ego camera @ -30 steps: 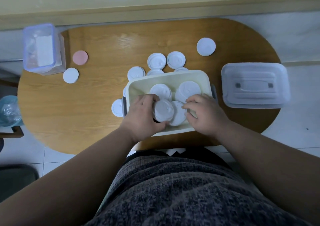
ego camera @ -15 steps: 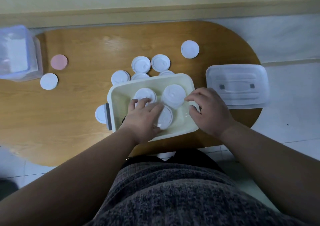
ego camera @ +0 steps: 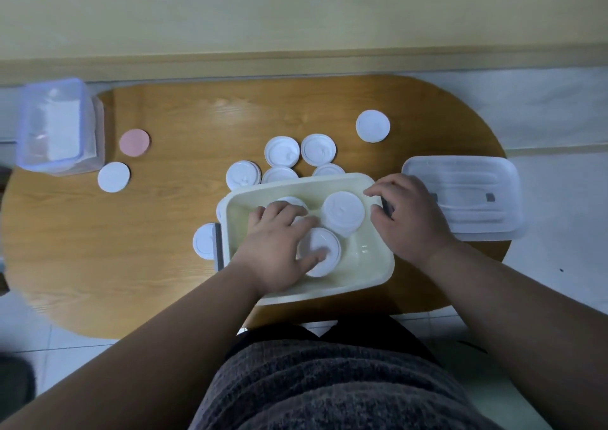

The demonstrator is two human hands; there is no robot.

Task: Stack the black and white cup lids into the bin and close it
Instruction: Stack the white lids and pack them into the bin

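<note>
The cream bin [ego camera: 368, 283] sits at the near edge of the wooden table. Inside it are a white lid stack [ego camera: 343, 211] at the right and a white lid [ego camera: 324, 248] nearer me. A third pile at the back left is mostly hidden. My left hand [ego camera: 279, 248] is inside the bin, fingers spread, thumb lying on the near lid. My right hand [ego camera: 408, 215] grips the bin's right rim by its grey latch. Several loose white lids [ego camera: 282, 151] lie behind the bin, one white lid [ego camera: 204, 241] lies at its left side and another white lid [ego camera: 372, 126] lies farther back right.
The clear bin lid [ego camera: 467, 196] lies on the table to the right of the bin, overhanging the edge. A clear container [ego camera: 59, 127] stands at the far left, with a pink disc [ego camera: 134, 142] and a white disc [ego camera: 113, 177] beside it. A wall runs behind the table.
My left hand has set the gripped lid stack down in the bin and flattened over it. My right hand left the lids and moved to the bin's right rim.
</note>
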